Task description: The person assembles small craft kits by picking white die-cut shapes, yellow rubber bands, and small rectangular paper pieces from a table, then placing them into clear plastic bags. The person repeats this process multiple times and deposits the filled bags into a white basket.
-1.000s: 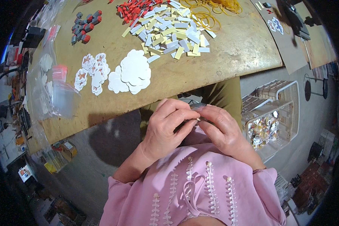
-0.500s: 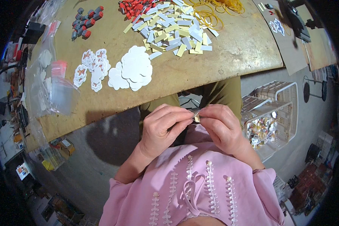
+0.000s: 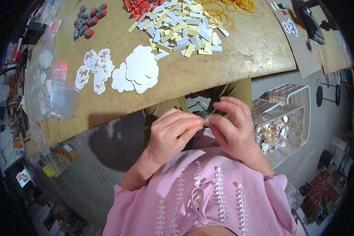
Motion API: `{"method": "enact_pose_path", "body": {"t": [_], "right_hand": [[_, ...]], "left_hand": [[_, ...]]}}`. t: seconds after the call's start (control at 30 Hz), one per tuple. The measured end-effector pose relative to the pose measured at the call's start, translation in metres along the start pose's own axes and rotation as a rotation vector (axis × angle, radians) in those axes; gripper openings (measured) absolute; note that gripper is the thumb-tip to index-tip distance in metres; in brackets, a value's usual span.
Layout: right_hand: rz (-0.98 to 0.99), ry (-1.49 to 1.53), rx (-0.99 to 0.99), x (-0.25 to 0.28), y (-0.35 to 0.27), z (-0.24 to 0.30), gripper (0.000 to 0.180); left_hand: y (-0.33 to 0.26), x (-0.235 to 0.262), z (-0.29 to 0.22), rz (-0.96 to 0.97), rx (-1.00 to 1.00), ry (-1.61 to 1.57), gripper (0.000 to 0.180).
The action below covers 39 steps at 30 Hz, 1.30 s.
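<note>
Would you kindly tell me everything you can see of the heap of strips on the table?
The heap of strips is a loose pile of flat, narrow rectangles, pale yellow and pale bluish grey, perhaps paper or foam. They overlap at many angles, lying on the table between red pieces and yellow bands, both meeting its edges. Neither the left hand nor the right hand touches it.

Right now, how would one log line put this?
Left grip: pinching small item, kind unclear | Right grip: at item, hold unclear | Table: yellow strips, white cutouts
</note>
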State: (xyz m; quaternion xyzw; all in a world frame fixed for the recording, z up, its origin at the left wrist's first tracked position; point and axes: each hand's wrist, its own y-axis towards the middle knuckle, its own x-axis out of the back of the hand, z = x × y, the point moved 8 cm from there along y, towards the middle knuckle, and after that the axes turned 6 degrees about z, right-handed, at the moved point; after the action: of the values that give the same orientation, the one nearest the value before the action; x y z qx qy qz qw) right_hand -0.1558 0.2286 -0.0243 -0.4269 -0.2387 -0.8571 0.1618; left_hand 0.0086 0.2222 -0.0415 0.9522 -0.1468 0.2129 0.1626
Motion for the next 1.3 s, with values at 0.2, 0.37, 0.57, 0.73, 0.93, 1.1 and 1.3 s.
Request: {"method": "enact_pose_path", "body": {"t": [0.2,0.37,0.57,0.73,0.93,1.1,1.3], "right_hand": [[-0.036,0.111,-0.008,0.000,-0.003,-0.004,0.032],[-0.008,0.629,-0.362,-0.008,-0.010,-0.029,0.023],[0.052,1.252,-0.602,-0.040,-0.029,-0.049,0.008],[0.015,0.935,-0.568,-0.032,-0.024,-0.041,0.006],[0.013,0.425,-0.264,-0.020,-0.005,-0.019,0.015],[0.095,0.534,-0.352,-0.027,-0.018,-0.025,0.014],[0.019,0.539,-0.239,-0.002,-0.024,-0.034,0.016]], "left_hand": [[0.001,0.002,0.001,-0.012,0.010,-0.028,0.014],[0.001,0.003,0.004,-0.027,0.042,-0.069,0.015],[-0.007,-0.002,0.015,0.008,0.229,-0.237,0.006],[-0.008,-0.006,0.025,0.016,0.313,-0.221,0.008],[0.001,-0.020,0.015,0.036,0.126,0.008,0.013],[0.003,-0.018,0.004,0.113,0.002,0.087,0.012],[-0.018,-0.001,0.039,0.140,0.171,-0.018,0.004]]}}
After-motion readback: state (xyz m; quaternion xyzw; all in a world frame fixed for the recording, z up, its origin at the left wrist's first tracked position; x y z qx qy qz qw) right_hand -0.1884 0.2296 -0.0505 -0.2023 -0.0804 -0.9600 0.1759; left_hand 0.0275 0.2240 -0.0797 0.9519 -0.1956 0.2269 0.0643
